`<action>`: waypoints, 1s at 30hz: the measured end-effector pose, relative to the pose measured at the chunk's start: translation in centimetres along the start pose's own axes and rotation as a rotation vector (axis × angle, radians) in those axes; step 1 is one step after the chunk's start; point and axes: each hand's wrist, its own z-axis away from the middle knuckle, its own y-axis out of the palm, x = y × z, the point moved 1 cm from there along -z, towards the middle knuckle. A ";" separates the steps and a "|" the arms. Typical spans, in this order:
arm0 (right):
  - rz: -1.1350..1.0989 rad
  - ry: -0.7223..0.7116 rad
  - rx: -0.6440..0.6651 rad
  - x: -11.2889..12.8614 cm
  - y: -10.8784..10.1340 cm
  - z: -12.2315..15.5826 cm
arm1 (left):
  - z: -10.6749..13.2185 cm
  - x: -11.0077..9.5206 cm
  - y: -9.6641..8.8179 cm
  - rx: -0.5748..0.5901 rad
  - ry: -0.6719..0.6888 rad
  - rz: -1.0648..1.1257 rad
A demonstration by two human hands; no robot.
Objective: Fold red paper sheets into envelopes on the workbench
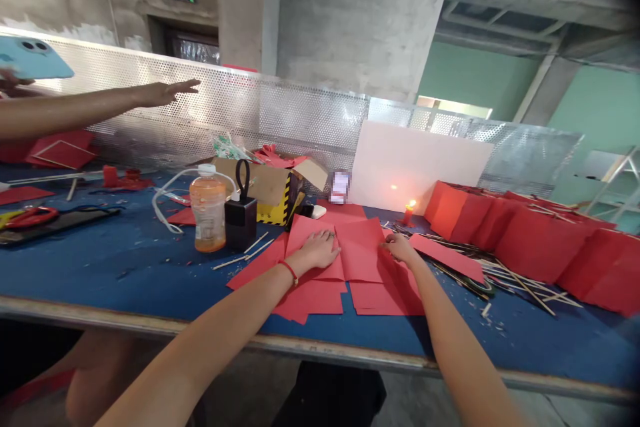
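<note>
Several red paper sheets (pixel 360 260) lie overlapped on the blue table top (pixel 125 260) in front of me. My left hand (pixel 320 248) rests flat on the left sheets with fingers stretched out; a red cord circles that wrist. My right hand (pixel 399 246) touches the right edge of the middle sheet, its fingers curled at the paper's edge. Thin wooden sticks (pixel 505 277) lie scattered just right of my right hand.
An orange drink bottle (pixel 208 210), a black box with scissors (pixel 241 217) and an open cardboard box (pixel 273 190) stand left of the sheets. A lit candle (pixel 409 211) burns before a white board (pixel 415 163). Folded red paper shapes (pixel 545 240) line the right. Another person's arm (pixel 100 107) reaches across at upper left.
</note>
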 end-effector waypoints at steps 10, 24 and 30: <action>-0.044 0.057 0.073 0.3 0.2 0.5 | 0.7 -0.4 -0.4 0.059 -0.009 0.044; 0.089 0.140 0.386 1.5 -1.5 2.3 | 0.4 -0.3 0.1 0.087 0.047 -0.025; 0.136 0.157 0.395 1.6 -1.4 2.5 | 0.4 -0.4 -0.1 0.075 0.032 0.002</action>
